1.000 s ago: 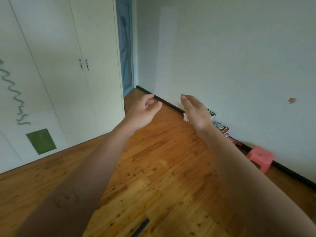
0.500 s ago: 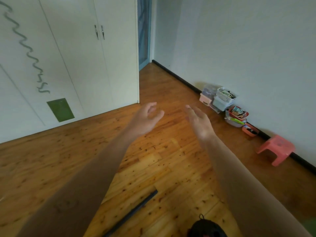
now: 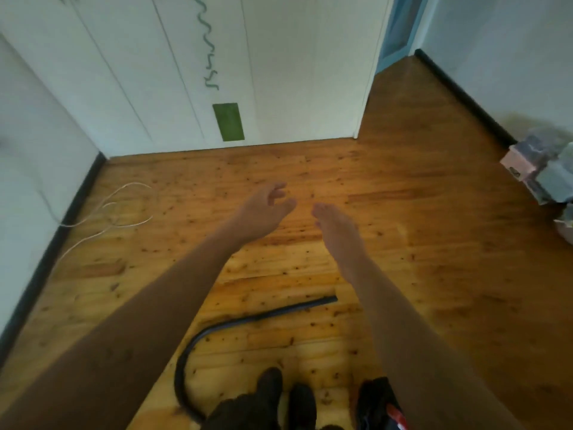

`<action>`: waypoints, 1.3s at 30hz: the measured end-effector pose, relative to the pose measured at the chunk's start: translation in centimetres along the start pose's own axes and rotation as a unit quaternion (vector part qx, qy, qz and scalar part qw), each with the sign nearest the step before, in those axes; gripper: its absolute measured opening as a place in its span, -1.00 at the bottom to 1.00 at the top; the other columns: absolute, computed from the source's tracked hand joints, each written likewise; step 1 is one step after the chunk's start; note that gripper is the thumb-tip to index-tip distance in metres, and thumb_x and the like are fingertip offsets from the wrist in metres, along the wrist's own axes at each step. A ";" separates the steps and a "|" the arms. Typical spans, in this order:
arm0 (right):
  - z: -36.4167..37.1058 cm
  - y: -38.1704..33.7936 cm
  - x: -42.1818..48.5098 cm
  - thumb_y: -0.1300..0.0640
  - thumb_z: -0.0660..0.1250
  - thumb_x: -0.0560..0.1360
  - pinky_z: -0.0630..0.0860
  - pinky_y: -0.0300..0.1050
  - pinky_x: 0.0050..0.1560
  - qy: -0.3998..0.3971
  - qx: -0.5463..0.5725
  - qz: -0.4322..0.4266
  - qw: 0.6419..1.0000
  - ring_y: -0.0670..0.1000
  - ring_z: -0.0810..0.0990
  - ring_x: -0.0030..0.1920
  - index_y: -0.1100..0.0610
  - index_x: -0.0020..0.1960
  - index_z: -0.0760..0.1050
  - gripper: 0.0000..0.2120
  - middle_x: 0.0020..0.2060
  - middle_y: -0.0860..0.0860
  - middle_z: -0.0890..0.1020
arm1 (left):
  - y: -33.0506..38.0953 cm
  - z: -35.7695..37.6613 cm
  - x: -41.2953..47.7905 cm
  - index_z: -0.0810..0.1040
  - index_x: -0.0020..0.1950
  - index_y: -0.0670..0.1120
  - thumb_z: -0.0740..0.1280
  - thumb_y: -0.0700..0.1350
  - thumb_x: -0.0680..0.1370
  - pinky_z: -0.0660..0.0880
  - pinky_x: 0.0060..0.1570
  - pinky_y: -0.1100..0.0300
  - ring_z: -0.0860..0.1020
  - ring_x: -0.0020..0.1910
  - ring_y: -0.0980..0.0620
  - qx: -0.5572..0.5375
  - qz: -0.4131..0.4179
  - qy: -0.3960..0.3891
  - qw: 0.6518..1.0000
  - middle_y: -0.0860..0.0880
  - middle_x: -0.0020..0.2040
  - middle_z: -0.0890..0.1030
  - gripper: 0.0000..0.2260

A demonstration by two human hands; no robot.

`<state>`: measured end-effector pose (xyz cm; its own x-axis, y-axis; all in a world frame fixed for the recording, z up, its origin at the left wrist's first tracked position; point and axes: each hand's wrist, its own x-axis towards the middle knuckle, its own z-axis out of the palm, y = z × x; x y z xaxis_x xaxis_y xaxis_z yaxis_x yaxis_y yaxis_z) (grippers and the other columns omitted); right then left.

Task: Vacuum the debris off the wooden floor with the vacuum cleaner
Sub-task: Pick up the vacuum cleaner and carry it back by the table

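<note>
Both my arms stretch out over the wooden floor (image 3: 434, 243). My left hand (image 3: 266, 209) hangs with loosely curled fingers and holds nothing. My right hand (image 3: 335, 225) is beside it, fingers relaxed, also holding nothing. A black vacuum hose (image 3: 217, 328) curves across the floor below my arms, apart from both hands. A dark part of the vacuum cleaner with a red mark (image 3: 376, 405) shows at the bottom edge, partly hidden by my right arm. Small dark specks dot the boards.
White wardrobe doors with a green patch (image 3: 228, 121) stand ahead. A thin white cable (image 3: 105, 212) loops on the floor by the left wall. Storage boxes (image 3: 539, 169) sit along the right wall. My dark feet (image 3: 288, 395) are at the bottom.
The view has swung left and down: the wardrobe now faces me, the pink stool is out of view, and the hose, cable and my feet have come into view. Both hands stay empty.
</note>
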<state>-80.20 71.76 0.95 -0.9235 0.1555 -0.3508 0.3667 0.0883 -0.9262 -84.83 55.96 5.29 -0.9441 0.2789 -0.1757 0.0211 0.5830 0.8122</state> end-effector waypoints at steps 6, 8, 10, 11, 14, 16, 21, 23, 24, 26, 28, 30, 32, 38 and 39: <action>8.2 1.1 -1.5 -0.29 0.14 0.59 0.37 0.00 0.23 -0.135 -0.040 -0.027 0.990 0.06 0.42 0.33 0.01 0.48 0.33 -0.42 0.43 -0.02 0.38 | -4.2 -4.4 -5.2 0.31 0.50 0.03 0.29 0.12 0.60 0.43 0.29 -0.04 0.39 0.40 -0.01 -0.017 -0.059 0.076 0.995 -0.01 0.42 0.44 -0.50; 11.4 0.9 -2.2 -0.32 0.13 0.58 0.38 -0.07 0.11 -0.177 -0.043 -0.035 0.983 -0.03 0.47 0.13 -0.02 0.46 0.35 -0.43 0.39 -0.04 0.42 | -5.8 -5.9 -7.2 0.31 0.50 0.02 0.29 0.12 0.60 0.42 0.27 0.01 0.38 0.41 -0.01 -0.017 -0.076 0.103 0.992 -0.01 0.42 0.44 -0.51; 13.8 0.5 -2.7 -0.32 0.12 0.58 0.38 -0.07 0.07 -0.202 -0.069 -0.052 0.976 -0.09 0.45 0.06 -0.05 0.44 0.38 -0.46 0.35 -0.07 0.44 | -7.1 -7.0 -8.8 0.30 0.51 0.01 0.28 0.12 0.60 0.41 0.31 -0.02 0.36 0.43 -0.03 -0.014 -0.091 0.117 0.989 -0.02 0.44 0.43 -0.49; 15.3 0.3 -3.1 -0.30 0.11 0.59 0.40 -0.04 0.10 -0.222 -0.085 -0.068 0.969 -0.06 0.47 0.11 -0.07 0.41 0.41 -0.51 0.35 -0.06 0.45 | -7.9 -7.7 -9.8 0.30 0.51 0.00 0.28 0.11 0.61 0.40 0.33 -0.05 0.36 0.43 -0.03 -0.012 -0.103 0.126 0.987 -0.03 0.44 0.43 -0.49; 18.1 0.4 -4.3 -0.25 0.11 0.61 0.45 -0.11 -0.05 -0.254 -0.106 -0.099 0.956 -0.05 0.53 0.04 -0.23 0.22 0.51 -0.70 0.32 -0.04 0.50 | -9.8 -9.0 -11.7 0.30 0.51 -0.01 0.28 0.09 0.61 0.38 0.35 -0.07 0.36 0.43 -0.04 -0.004 -0.122 0.142 0.982 -0.03 0.43 0.43 -0.51; 19.6 0.5 -4.9 -0.29 0.11 0.59 0.40 -0.17 -0.07 -0.247 -0.137 -0.094 0.955 -0.15 0.47 -0.01 -0.17 0.32 0.47 -0.60 0.33 -0.11 0.46 | -11.2 -10.1 -13.0 0.30 0.51 -0.01 0.28 0.09 0.61 0.39 0.34 -0.04 0.38 0.41 -0.03 -0.001 -0.128 0.152 0.980 -0.03 0.42 0.44 -0.51; 23.3 0.8 -4.9 -0.22 0.20 0.60 0.42 -0.02 0.18 -0.230 -0.158 -0.048 0.959 0.03 0.49 0.21 0.00 0.41 0.42 -0.53 0.38 -0.02 0.47 | -15.2 -13.0 -16.0 0.30 0.51 -0.03 0.29 0.11 0.60 0.41 0.25 0.03 0.40 0.39 -0.04 -0.013 -0.145 0.170 0.975 -0.04 0.42 0.44 -0.49; 26.6 0.7 -5.4 -0.22 0.21 0.58 0.43 -0.07 0.08 -0.214 -0.188 -0.056 0.957 -0.01 0.51 0.10 -0.01 0.38 0.44 -0.54 0.31 -0.04 0.52 | -18.1 -15.2 -17.8 0.31 0.51 -0.02 0.28 0.11 0.60 0.46 0.23 -0.02 0.43 0.36 -0.03 -0.039 -0.160 0.178 0.970 -0.03 0.41 0.45 -0.49; 27.9 0.8 -5.5 -0.22 0.21 0.57 0.44 -0.07 0.06 -0.207 -0.195 -0.063 0.957 -0.02 0.53 0.10 0.00 0.38 0.44 -0.53 0.27 -0.05 0.55 | -19.3 -15.9 -18.5 0.31 0.51 -0.02 0.28 0.10 0.61 0.48 0.23 -0.04 0.46 0.32 -0.02 -0.051 -0.170 0.182 0.967 -0.02 0.38 0.47 -0.50; 32.7 1.1 -6.5 -0.20 0.24 0.57 0.47 -0.17 -0.04 -0.194 -0.200 -0.075 0.958 -0.04 0.59 0.08 0.02 0.35 0.45 -0.56 0.10 -0.08 0.65 | -23.3 -19.0 -20.3 0.36 0.47 -0.02 0.28 0.09 0.61 0.50 0.19 -0.05 0.52 0.21 -0.02 -0.064 -0.177 0.193 0.963 -0.02 0.27 0.54 -0.55; 36.2 1.7 -7.4 -0.18 0.26 0.57 0.44 -0.30 -0.26 -0.164 -0.206 -0.063 0.963 -0.09 0.65 -0.08 -0.03 0.27 0.46 -0.65 -0.19 -0.13 0.70 | -26.7 -21.1 -22.2 0.43 0.40 -0.03 0.27 0.07 0.62 0.53 0.10 -0.02 0.59 0.06 0.01 -0.095 -0.180 0.198 0.959 -0.02 0.07 0.65 -0.63; 39.2 2.8 -8.8 -0.15 0.27 0.58 0.50 -0.30 -0.27 -0.128 -0.207 -0.071 0.967 -0.07 0.67 -0.24 -0.07 0.15 0.50 -0.78 -0.40 -0.11 0.68 | -30.1 -23.2 -24.7 0.54 0.23 -0.05 0.26 0.04 0.63 0.53 -0.05 0.06 0.63 -0.16 0.13 -0.141 -0.177 0.199 0.953 0.02 -0.18 0.71 -0.75; 40.8 2.9 -10.3 -0.08 0.26 0.61 0.54 -0.18 -0.11 -0.101 -0.192 -0.066 0.974 -0.01 0.68 -0.29 -0.03 0.06 0.56 -0.83 -0.50 -0.07 0.63 | -32.5 -24.8 -26.8 0.58 0.04 -0.05 0.26 0.03 0.64 0.51 -0.09 0.10 0.62 -0.26 0.14 -0.151 -0.180 0.189 0.953 0.02 -0.24 0.70 -0.81; 43.8 3.5 -13.4 -0.02 0.20 0.65 0.39 -0.04 0.15 -0.026 -0.138 0.017 0.990 0.03 0.67 -0.26 -0.06 -0.10 0.59 -0.76 -0.55 -0.05 0.58 | -37.1 -27.2 -28.7 0.61 0.00 -0.11 0.26 0.00 0.64 0.54 -0.18 0.15 0.65 -0.19 0.03 -0.173 -0.175 0.122 0.962 -0.02 -0.21 0.68 -0.78; 43.8 3.6 -13.6 -0.04 0.19 0.64 0.38 -0.05 0.12 -0.020 -0.134 0.022 0.990 0.01 0.66 -0.30 -0.06 -0.07 0.60 -0.77 -0.57 -0.06 0.56 | -37.3 -27.1 -28.2 0.61 -0.02 -0.12 0.26 0.01 0.64 0.56 -0.19 0.13 0.64 -0.23 0.03 -0.172 -0.171 0.113 0.964 -0.01 -0.26 0.67 -0.76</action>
<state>-71.26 26.90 -3.69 -0.9076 0.1266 -0.4004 0.4188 0.3416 -0.8414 -67.87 5.66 -4.96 -0.9253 -0.0808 -0.3705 -0.3764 0.3135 0.8718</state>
